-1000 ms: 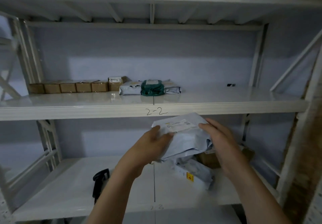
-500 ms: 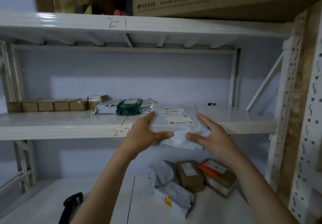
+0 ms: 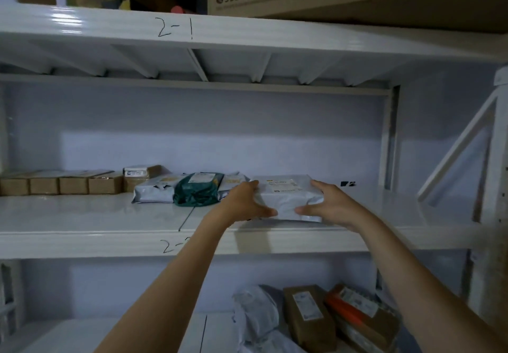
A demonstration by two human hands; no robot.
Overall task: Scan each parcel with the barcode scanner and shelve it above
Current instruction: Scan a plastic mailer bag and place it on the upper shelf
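You face a tall white metal shelf rack (image 3: 247,240) against a pale blue wall (image 3: 220,133). The light is dim.

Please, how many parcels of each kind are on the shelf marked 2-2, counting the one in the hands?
Brown cardboard boxes: 5
Grey plastic bags: 3, one gripped by the left hand and right hand
Green plastic bag: 1
Total: 9
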